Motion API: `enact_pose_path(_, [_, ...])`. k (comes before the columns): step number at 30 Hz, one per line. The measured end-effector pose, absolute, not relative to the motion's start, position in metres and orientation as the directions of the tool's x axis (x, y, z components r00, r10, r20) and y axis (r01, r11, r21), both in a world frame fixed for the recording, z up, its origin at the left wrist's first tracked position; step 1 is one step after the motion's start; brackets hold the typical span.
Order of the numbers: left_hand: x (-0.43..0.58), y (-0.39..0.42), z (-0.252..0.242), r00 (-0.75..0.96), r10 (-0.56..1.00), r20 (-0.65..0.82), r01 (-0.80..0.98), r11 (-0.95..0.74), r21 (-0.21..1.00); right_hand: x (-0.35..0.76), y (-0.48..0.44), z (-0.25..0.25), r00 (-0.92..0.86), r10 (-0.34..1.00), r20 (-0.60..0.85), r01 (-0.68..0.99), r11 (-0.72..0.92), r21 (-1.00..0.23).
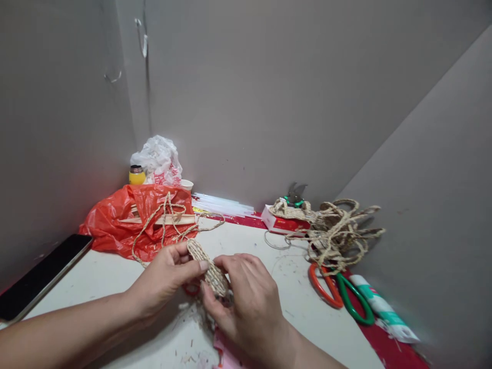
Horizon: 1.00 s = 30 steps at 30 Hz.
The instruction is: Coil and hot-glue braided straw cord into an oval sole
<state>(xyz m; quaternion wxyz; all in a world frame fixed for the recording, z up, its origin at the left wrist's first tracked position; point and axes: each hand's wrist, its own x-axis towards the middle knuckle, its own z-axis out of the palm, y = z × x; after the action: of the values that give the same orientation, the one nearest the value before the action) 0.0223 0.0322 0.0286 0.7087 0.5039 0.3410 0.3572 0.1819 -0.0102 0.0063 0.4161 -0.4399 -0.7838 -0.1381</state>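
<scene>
A flat oval piece of coiled straw braid (208,265) is held up between my two hands, above the pale tabletop. My left hand (169,271) grips its far left end, thumb lying across the top. At its near right end, my right hand (246,292) has thumb and fingers closed round the edge. From behind the piece a loose length of straw cord (169,212) loops over the red plastic bag (111,215). Part of a small red ring-shaped thing (191,289) shows beneath my left hand.
A phone (42,274) lies at the left. White sticks (225,205) and a crumpled white bag (157,159) are at the back. Right of my hands are a heap of straw cord (342,230), scissors with orange and green handles (355,300) and a white-green tube (384,310).
</scene>
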Motion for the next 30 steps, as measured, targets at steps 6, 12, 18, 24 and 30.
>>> enact_pose_path(6, [0.019, 0.033, 0.030, 0.574, 0.809, -0.128, -0.187, 0.281, 0.941, 0.189, -0.009, 0.007, -0.247, 0.588, 0.770, 0.784, 0.589, -0.198])
enact_pose_path(12, [0.016, 0.036, 0.030, 0.585, 0.803, -0.116, -0.162, 0.256, 0.953, 0.194, -0.010, 0.008, -0.251, 0.565, 0.786, 0.724, 0.649, -0.236])
enact_pose_path(18, [0.022, 0.033, 0.027, 0.519, 0.837, -0.173, -0.126, 0.275, 0.953, 0.191, -0.007, 0.006, -0.390, 0.493, 0.777, 0.744, 0.667, -0.050])
enact_pose_path(24, [0.016, 0.031, 0.030, 0.590, 0.800, -0.108, -0.167, 0.251, 0.953, 0.199, -0.005, 0.007, -0.298, 0.533, 0.792, 0.703, 0.684, -0.195])
enact_pose_path(30, [0.023, 0.032, 0.029, 0.504, 0.853, -0.140, -0.155, 0.248, 0.956, 0.194, -0.006, 0.001, -0.303, 0.550, 0.779, 0.656, 0.713, -0.248])
